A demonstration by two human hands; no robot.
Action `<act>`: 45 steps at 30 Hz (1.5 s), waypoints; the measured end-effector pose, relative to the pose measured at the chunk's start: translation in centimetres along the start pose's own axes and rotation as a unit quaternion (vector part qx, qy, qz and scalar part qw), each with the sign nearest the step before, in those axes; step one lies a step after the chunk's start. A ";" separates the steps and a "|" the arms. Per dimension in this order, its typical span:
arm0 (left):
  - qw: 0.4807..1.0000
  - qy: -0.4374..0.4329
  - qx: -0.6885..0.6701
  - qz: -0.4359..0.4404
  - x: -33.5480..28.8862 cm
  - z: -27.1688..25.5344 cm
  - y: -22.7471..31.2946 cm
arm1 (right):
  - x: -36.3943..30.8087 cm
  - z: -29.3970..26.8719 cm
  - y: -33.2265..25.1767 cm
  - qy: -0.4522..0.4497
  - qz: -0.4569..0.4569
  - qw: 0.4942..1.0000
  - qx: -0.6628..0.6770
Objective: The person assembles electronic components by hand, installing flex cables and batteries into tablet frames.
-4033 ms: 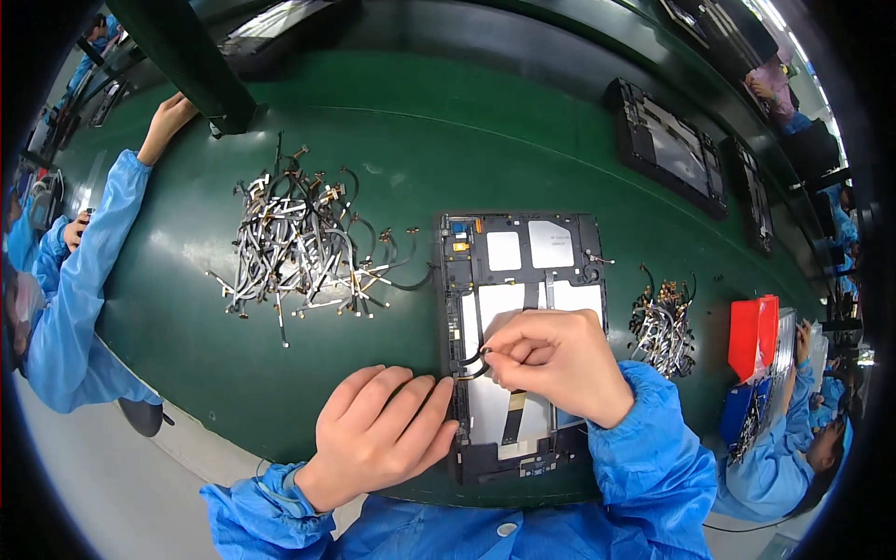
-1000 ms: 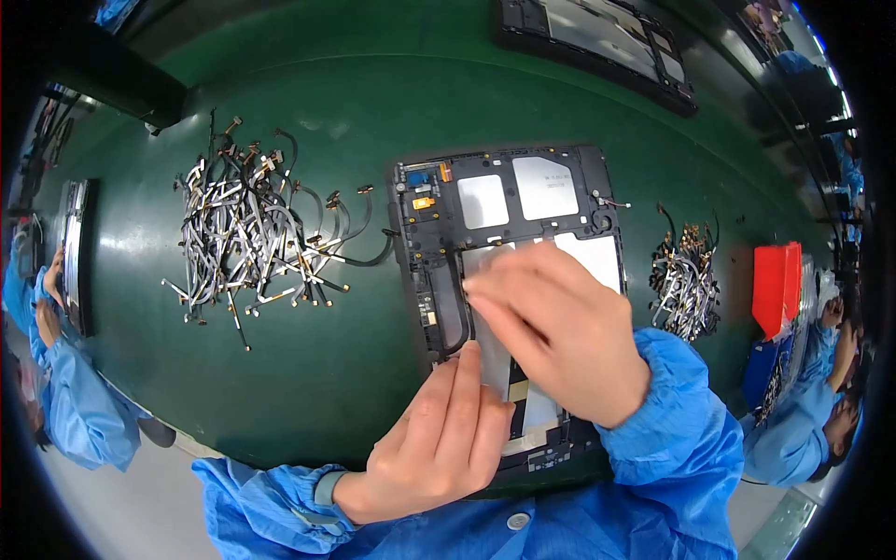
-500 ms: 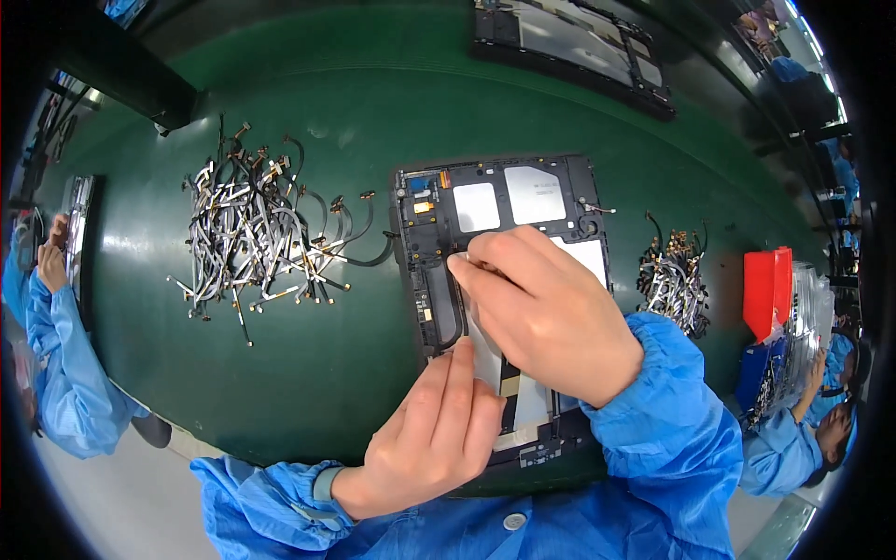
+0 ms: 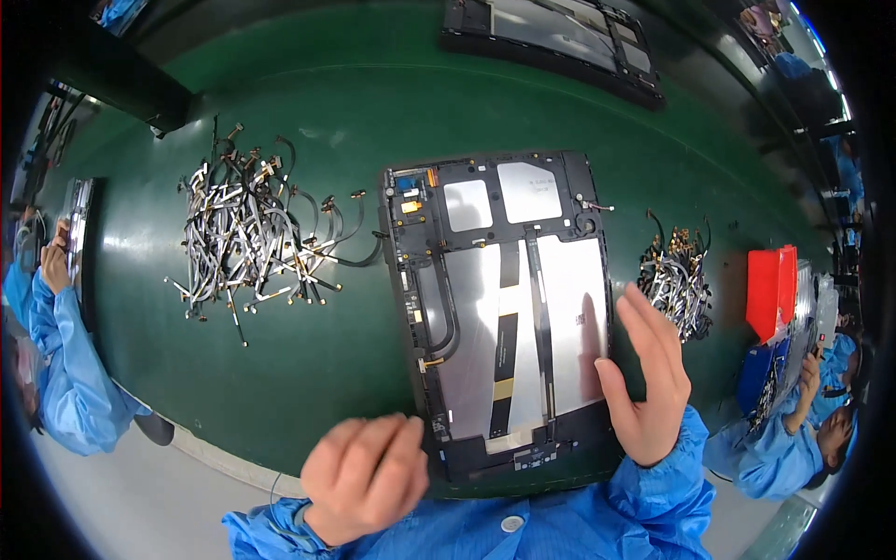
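a cable heap (image 4: 247, 233) lies on the green counter (image 4: 327, 369). the left hand (image 4: 367, 476) curls near the device (image 4: 471, 350); i cannot tell whether its grip holds anything. the device lies flat mid-counter, a black cable (image 4: 454, 308) bending along its left side, best pressed lightly and kept unkinked. the right hand (image 4: 649, 378), by the device's right edge, has a wide, bare grip. beyond: a smaller heap (image 4: 674, 285), a red bin (image 4: 767, 294), contents hidden, and a blue bin (image 4: 752, 376), seemingly holding small parts.

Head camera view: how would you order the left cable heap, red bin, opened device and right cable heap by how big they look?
1. Opened device
2. Left cable heap
3. Right cable heap
4. Red bin, only somewhat smaller
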State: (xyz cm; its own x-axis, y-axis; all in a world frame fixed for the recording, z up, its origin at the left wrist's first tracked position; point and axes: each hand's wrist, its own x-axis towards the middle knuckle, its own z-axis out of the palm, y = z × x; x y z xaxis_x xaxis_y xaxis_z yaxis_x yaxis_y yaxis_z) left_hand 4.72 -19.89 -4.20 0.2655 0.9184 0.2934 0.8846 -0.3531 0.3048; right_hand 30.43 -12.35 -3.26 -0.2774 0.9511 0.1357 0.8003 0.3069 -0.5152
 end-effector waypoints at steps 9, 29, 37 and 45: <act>0.981 -0.043 0.170 0.077 0.3 0.3 2.2 | -0.8 0.7 0.8 -0.017 -0.011 0.999 0.038; 0.734 -0.003 -0.594 -0.328 0.6 -3.1 2.0 | -0.7 -5.5 1.9 -0.019 0.112 0.824 0.555; 0.856 -0.327 -0.133 -0.378 -9.5 -11.8 -9.5 | 6.8 -12.6 12.8 0.193 0.123 0.860 0.457; 0.818 -0.340 -0.139 -0.443 -19.5 -11.5 -12.2 | 21.0 -7.9 25.0 0.181 0.141 0.846 0.481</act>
State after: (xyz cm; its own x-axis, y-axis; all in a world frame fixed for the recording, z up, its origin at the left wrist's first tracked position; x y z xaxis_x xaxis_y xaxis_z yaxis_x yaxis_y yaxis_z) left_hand -15.69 -35.55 -3.26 -0.1960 0.6903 -0.6964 0.7489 0.5639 0.3482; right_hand 48.77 15.54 -6.62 0.1731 0.9835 0.0526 -0.0436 0.0610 -0.9972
